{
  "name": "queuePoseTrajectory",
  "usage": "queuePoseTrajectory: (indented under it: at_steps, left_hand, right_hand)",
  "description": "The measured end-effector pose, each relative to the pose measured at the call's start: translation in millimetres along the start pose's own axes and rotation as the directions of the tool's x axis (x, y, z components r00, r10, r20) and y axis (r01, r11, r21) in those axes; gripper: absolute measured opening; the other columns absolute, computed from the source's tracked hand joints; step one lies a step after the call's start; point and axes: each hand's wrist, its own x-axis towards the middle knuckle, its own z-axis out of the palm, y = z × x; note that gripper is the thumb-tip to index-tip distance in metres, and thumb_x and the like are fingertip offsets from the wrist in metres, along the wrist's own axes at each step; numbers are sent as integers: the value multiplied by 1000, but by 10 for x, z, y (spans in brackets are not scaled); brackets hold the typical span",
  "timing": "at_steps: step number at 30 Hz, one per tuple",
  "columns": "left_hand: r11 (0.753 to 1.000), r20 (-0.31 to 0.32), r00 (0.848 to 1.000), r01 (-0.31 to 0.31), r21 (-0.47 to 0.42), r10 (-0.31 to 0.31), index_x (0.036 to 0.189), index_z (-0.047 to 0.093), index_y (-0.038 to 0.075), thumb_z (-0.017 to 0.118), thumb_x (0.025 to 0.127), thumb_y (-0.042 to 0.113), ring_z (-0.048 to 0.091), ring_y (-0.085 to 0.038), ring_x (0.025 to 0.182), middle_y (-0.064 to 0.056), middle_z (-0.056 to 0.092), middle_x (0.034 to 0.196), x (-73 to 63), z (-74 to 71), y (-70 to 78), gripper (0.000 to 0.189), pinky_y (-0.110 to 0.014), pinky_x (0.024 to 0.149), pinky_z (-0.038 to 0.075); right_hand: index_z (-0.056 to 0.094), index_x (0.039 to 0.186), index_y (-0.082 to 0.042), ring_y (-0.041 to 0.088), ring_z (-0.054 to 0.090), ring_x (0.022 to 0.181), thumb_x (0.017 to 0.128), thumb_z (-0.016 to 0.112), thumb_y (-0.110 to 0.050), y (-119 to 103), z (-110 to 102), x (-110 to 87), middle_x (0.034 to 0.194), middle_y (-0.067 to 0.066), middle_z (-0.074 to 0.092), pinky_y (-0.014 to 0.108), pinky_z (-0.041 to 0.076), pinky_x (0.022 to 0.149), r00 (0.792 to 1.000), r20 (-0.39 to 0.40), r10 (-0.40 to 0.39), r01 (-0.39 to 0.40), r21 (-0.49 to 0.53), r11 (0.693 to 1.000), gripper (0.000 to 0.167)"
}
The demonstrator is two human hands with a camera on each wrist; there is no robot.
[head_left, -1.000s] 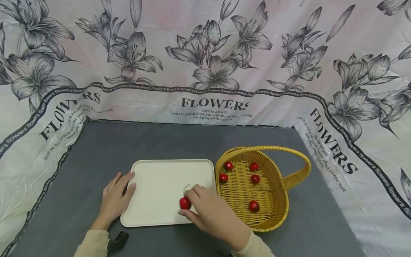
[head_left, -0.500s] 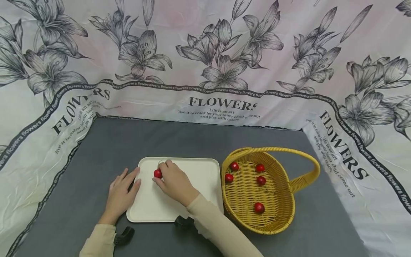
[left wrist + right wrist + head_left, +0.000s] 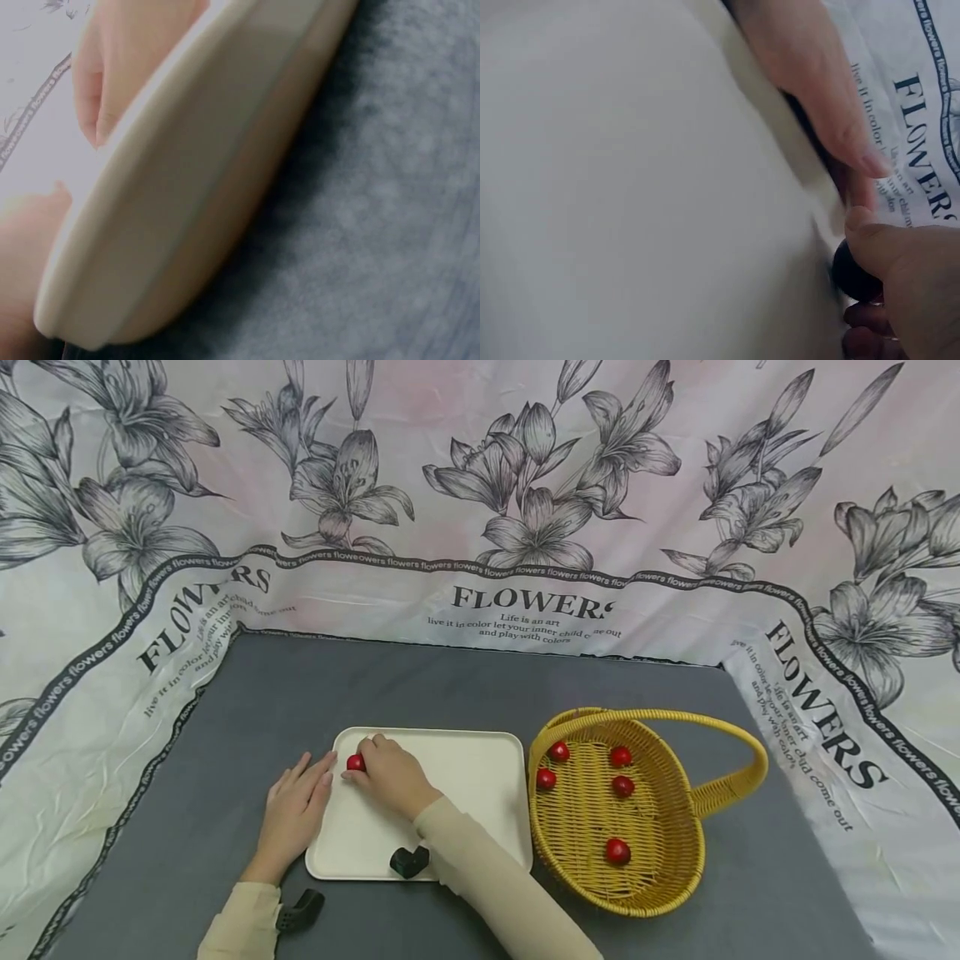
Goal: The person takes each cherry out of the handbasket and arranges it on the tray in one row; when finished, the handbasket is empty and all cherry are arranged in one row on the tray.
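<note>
My right hand (image 3: 393, 777) pinches a red cherry (image 3: 356, 762) between thumb and fingers, low over the upper left corner of a cream tray (image 3: 457, 802). The right wrist view shows this cherry (image 3: 855, 274) as a dark round shape, partly hidden by the thumb. Fingers fairly straight, my left hand (image 3: 292, 810) rests against the tray's left edge. Close up in the left wrist view, the tray's rim (image 3: 180, 165) hides part of both hands.
Right of the tray stands a yellow woven basket (image 3: 577, 818) with several cherries in it, one a red cherry (image 3: 618, 852) near the front. Its tall handle (image 3: 738, 785) arches to the right. A flower-printed cloth (image 3: 540, 643) borders the grey table (image 3: 420, 681).
The right hand has carried the cherry from the tray's lower right to its upper left corner. The left hand has stayed at the tray's edge. The head view has shifted slightly.
</note>
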Motion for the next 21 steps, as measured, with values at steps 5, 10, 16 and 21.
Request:
queuePoseTrajectory:
  at_steps: [5,10,16,21]
  left_hand:
    - [1000,-10,1000,-6,-5,6,138,53,11,45,102,32,36,-41,136,-13,55,137,-8,-5,-1,42,-62,110,20]
    - [1000,-12,1000,-17,-14,17,138,53,11,45,102,31,37,-41,136,-13,56,137,8,-3,21,42,-62,110,20]
    - [1000,-13,1000,-16,-11,16,138,53,10,45,102,31,37,-41,136,-15,55,136,11,19,30,42,-62,110,20]
    - [1000,-17,1000,0,-2,0,138,52,12,46,101,32,37,-40,136,-15,55,137,-18,8,-8,42,-60,110,21]
  right_hand:
    - [57,112,-14,8,55,82,94,50,-52,6,81,-6,98,-3,57,21,50,68,999,-26,-31,30,-65,997,42]
    - [58,112,-13,9,55,81,94,50,-53,28,84,-20,97,-2,57,21,50,68,999,-43,-32,29,-69,997,45]
    - [57,119,-10,10,56,86,91,52,-55,48,-30,-118,102,0,57,21,52,76,1000,-4,-7,7,-42,999,54]
    - [54,128,-8,12,58,91,91,55,-54,27,-400,-402,109,3,56,20,54,76,1000,3,-17,17,-33,999,59]
